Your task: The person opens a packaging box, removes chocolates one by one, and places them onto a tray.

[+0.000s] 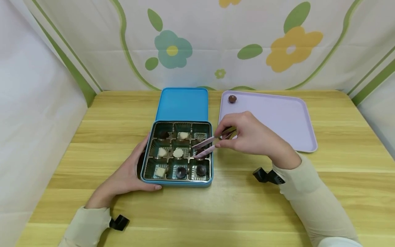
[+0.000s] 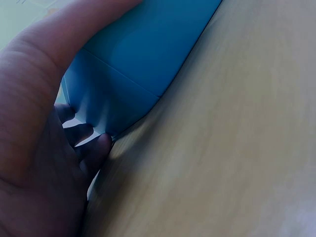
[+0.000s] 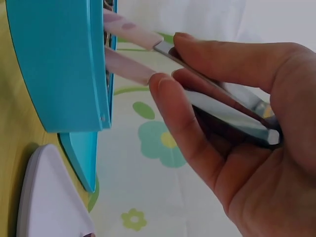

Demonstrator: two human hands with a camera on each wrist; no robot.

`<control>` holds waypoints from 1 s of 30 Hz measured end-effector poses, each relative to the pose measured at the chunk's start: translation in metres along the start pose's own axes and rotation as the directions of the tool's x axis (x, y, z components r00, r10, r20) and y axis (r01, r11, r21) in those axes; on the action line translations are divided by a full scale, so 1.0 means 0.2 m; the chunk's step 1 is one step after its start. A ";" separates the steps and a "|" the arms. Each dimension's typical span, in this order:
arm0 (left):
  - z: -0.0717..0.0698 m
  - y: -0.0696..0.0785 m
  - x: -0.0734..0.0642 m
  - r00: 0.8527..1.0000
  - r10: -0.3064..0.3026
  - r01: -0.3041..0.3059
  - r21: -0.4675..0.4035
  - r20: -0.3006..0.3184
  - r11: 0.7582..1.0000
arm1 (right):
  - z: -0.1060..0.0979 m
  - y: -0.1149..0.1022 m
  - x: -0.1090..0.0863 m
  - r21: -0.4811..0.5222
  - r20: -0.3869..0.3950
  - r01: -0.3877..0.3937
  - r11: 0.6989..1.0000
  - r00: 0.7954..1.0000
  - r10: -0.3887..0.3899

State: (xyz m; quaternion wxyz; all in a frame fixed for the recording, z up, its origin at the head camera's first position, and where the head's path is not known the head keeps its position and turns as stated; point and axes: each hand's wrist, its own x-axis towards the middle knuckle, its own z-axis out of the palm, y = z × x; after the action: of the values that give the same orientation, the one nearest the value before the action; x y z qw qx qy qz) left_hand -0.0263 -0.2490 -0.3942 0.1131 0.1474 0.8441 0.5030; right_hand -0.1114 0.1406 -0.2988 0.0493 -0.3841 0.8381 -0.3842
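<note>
A blue tin [image 1: 177, 184] with a gold divided insert stands on the table, white and dark chocolates in most of its compartments. My left hand [image 1: 128, 173] grips its near left corner, thumb along the front wall and fingers against the left side [image 2: 84, 133]. In my right hand [image 1: 247, 135] I pinch tongs [image 3: 131, 32] with pale pink tips between thumb and fingers. The tips reach apart into the middle right compartment, on either side of a dark chocolate [image 1: 200, 151] they partly hide. Near them, a dark chocolate [image 1: 201, 170] sits in the front right compartment.
The blue lid [image 1: 182, 103] lies open behind the tin. To the right is a lilac tray [image 1: 277, 113] with one brown chocolate [image 1: 232, 99] in its far left corner. A flowered cloth [image 1: 213, 44] hangs at the table's back edge.
</note>
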 end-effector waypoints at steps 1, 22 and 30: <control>0.00 0.00 0.00 1.000 0.003 -0.003 -0.002 -0.001 1.000 | 0.00 -0.01 0.00 -0.014 0.000 0.008 1.000 1.000 -0.008; 0.01 0.01 0.01 1.000 0.027 -0.027 -0.008 0.002 1.000 | -0.09 0.08 -0.05 0.048 -0.129 -0.132 0.990 0.982 0.137; 0.01 0.00 0.01 1.000 0.028 -0.028 -0.020 -0.004 0.999 | -0.12 0.18 -0.12 0.242 -0.196 -0.261 0.934 0.930 0.311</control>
State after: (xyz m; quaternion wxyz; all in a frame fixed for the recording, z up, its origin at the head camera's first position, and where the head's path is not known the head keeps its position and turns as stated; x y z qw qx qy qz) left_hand -0.0265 -0.2467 -0.3948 0.1059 0.1574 0.8371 0.5131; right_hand -0.1246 0.1870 -0.3107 0.0480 -0.2026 0.8394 -0.5021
